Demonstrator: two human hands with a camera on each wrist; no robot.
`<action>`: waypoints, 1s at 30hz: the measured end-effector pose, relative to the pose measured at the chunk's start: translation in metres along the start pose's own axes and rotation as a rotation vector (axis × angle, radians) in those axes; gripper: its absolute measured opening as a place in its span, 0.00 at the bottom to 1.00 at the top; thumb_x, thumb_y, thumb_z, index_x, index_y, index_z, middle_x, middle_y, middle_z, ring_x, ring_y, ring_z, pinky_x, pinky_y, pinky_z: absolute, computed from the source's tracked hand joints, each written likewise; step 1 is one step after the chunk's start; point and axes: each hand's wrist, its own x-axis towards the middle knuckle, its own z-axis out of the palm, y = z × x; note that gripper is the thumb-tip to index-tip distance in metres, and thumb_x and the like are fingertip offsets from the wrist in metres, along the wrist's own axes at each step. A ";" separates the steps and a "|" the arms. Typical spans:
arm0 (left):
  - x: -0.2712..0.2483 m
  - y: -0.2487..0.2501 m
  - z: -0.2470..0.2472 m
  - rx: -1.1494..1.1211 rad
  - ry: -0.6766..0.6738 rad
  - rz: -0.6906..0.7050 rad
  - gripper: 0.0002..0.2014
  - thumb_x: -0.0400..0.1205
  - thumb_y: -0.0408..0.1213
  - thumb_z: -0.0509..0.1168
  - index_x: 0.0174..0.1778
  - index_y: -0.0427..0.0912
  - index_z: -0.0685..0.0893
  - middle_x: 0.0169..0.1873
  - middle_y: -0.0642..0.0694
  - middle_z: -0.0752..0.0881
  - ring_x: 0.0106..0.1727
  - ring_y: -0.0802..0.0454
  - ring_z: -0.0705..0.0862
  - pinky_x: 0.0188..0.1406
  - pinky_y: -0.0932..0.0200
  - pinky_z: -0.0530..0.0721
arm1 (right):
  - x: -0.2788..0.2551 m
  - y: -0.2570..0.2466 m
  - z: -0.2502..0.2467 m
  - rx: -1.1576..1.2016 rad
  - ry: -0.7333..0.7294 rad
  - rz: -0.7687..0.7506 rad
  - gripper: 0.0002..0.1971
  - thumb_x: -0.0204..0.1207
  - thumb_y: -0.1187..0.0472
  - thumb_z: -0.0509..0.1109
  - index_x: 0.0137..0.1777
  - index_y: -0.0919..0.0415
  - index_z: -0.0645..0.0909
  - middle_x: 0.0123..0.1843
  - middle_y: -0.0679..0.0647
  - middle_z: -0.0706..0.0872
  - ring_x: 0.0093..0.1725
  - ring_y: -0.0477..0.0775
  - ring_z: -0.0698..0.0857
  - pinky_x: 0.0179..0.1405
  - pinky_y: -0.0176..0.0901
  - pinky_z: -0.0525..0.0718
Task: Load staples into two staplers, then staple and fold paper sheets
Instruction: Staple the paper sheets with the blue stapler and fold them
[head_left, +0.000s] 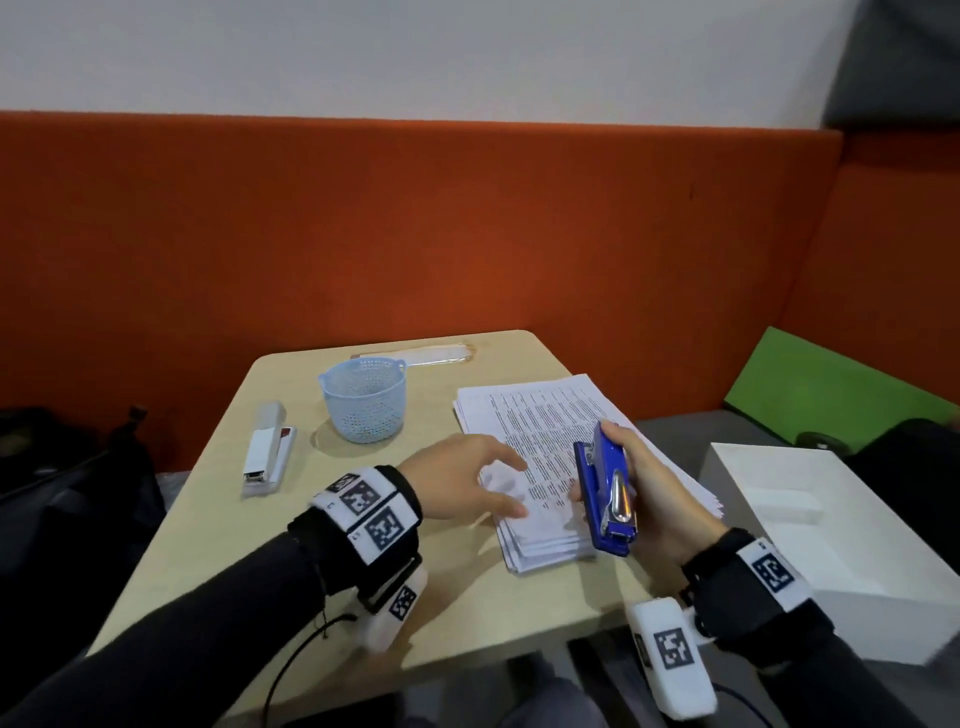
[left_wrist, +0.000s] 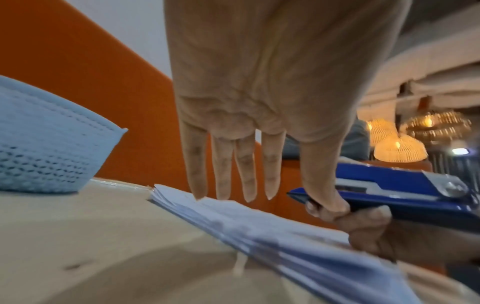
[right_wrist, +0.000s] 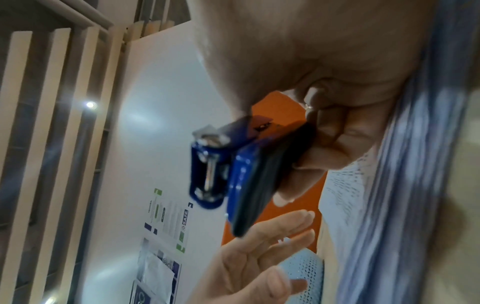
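Observation:
My right hand (head_left: 631, 486) grips a blue stapler (head_left: 607, 488) tilted above the near right part of a stack of printed paper sheets (head_left: 550, 431). The same stapler (right_wrist: 233, 174) fills the right wrist view, fingers curled around its base. My left hand (head_left: 467, 480) hovers open over the near left part of the stack, fingers spread and straight. In the left wrist view the fingertips (left_wrist: 223, 193) hang just above the paper stack (left_wrist: 233, 224), beside the blue stapler (left_wrist: 389, 193). A white stapler (head_left: 267, 452) lies at the table's left side.
A light blue perforated basket (head_left: 363, 400) stands at the back middle of the beige table (head_left: 291, 545). A clear flat strip (head_left: 431, 353) lies behind it. A white box (head_left: 810, 545) sits right of the table. An orange padded wall runs behind.

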 end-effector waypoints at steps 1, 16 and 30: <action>0.004 0.005 0.003 0.081 -0.031 -0.003 0.32 0.75 0.56 0.73 0.74 0.51 0.77 0.72 0.52 0.79 0.73 0.54 0.75 0.72 0.56 0.73 | 0.000 0.003 -0.002 -0.020 0.002 0.013 0.29 0.78 0.38 0.63 0.62 0.65 0.79 0.36 0.63 0.87 0.30 0.55 0.88 0.30 0.42 0.87; 0.025 0.028 0.021 0.390 -0.240 -0.018 0.46 0.72 0.68 0.68 0.81 0.47 0.66 0.70 0.47 0.81 0.70 0.47 0.80 0.62 0.52 0.79 | 0.010 0.010 -0.016 -0.049 0.025 0.083 0.37 0.75 0.34 0.64 0.66 0.69 0.77 0.39 0.64 0.90 0.38 0.58 0.87 0.53 0.51 0.84; 0.019 0.038 0.006 0.505 -0.101 0.192 0.15 0.83 0.50 0.63 0.60 0.50 0.89 0.57 0.55 0.90 0.56 0.52 0.86 0.46 0.55 0.83 | 0.012 0.011 -0.021 0.019 -0.010 0.110 0.41 0.74 0.35 0.66 0.73 0.70 0.74 0.46 0.64 0.87 0.38 0.57 0.89 0.42 0.48 0.88</action>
